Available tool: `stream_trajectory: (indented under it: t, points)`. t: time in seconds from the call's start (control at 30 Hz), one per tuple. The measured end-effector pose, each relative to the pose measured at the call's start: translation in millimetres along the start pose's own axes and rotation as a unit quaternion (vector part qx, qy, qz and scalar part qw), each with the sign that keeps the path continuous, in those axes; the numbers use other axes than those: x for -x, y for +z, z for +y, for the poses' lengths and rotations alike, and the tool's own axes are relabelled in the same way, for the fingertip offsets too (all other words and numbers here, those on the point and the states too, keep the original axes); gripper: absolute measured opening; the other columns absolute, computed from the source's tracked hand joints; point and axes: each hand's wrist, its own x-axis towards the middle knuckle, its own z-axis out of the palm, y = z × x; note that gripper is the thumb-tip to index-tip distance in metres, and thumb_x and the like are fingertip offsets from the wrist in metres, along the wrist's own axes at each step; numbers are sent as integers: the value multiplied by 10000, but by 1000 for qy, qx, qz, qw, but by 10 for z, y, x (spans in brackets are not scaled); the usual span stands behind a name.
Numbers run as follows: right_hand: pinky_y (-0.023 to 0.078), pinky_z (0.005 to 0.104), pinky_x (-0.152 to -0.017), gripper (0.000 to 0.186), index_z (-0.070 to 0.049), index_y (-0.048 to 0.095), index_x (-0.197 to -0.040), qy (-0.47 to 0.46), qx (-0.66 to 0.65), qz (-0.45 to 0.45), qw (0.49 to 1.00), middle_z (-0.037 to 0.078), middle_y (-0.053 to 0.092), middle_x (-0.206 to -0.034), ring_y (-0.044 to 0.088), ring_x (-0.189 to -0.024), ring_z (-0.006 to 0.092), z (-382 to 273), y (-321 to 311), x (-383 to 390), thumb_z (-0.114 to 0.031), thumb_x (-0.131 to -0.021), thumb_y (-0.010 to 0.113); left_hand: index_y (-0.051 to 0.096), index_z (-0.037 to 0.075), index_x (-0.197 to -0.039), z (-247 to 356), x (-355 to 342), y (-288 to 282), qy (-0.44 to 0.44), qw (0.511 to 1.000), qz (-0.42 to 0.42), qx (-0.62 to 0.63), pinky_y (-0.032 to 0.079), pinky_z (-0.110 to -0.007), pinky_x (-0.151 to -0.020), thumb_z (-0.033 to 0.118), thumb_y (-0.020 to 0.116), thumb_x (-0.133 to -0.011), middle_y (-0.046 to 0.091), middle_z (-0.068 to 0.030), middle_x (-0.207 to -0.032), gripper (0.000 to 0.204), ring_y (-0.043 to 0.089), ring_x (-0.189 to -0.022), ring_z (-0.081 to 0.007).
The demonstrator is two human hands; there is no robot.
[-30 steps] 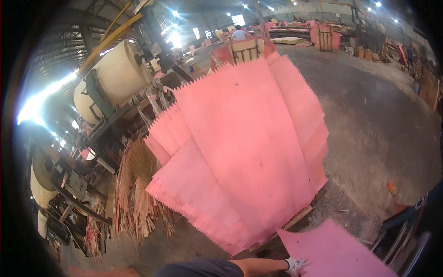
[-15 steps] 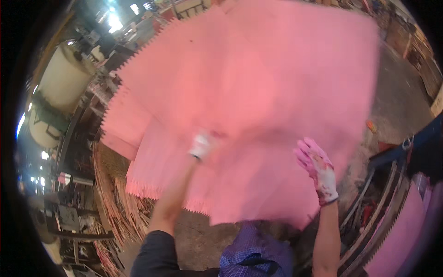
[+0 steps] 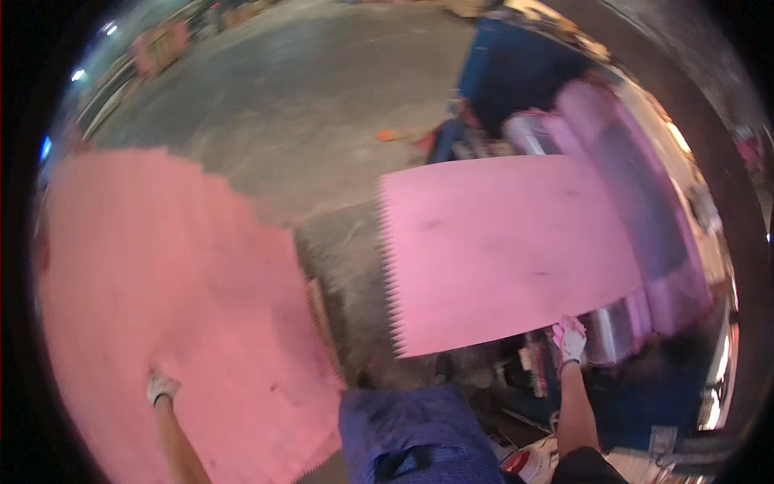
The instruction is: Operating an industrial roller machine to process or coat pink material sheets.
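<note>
My left hand (image 3: pixel 164 385), in a white glove, rests on the pile of thin pink sheets (image 3: pixel 234 339) at the left; its fingers are blurred against the pink surface. On the right, a pink sheet with a saw-toothed left edge (image 3: pixel 500 250) juts out from the pink-coated rollers (image 3: pixel 617 161). My right hand (image 3: pixel 570 339), its glove white with pink-stained fingers, grips this sheet at its near edge, close to the rollers. Dark spots show on the sheet's face.
A dark blue machine housing (image 3: pixel 524 73) stands beyond the rollers, with more of the machine below them at the near right. Grey concrete floor (image 3: pixel 314 89) stretches between the pile and the machine. A small orange thing (image 3: pixel 389 135) lies on the floor. Blue-purple cloth (image 3: pixel 419 427) covers my front.
My view has swung right, from the pile toward the rollers. The pile now lies at the left. My right hand has gone from the pile to the sheet at the rollers.
</note>
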Motion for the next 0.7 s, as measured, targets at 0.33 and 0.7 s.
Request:
stream_trajectory:
  t: [0.33, 0.7]
  points:
    - [457, 491, -1072, 695, -114, 435, -1506, 170, -363, -124, 908, 99, 555, -1451, 570, -1267, 304, 866, 543, -275, -552, -977, 545, 130, 63, -1617, 3137, 1168, 1294, 574, 799, -130, 123, 379, -434, -1157, 565, 810, -758, 272, -199, -1641, 1205, 415, -1436, -364]
    - [545, 433, -902, 343, -114, 758, -1105, -324, 225, -421, 817, 159, 738, -1077, 701, -1026, 331, -1233, 3291, 2683, -235, -802, 654, 431, 15, -1429, 3907, 2247, 1135, 251, 887, -80, 379, 526, -493, -886, 471, 715, -810, 699, -276, -1033, 820, 674, -995, -468]
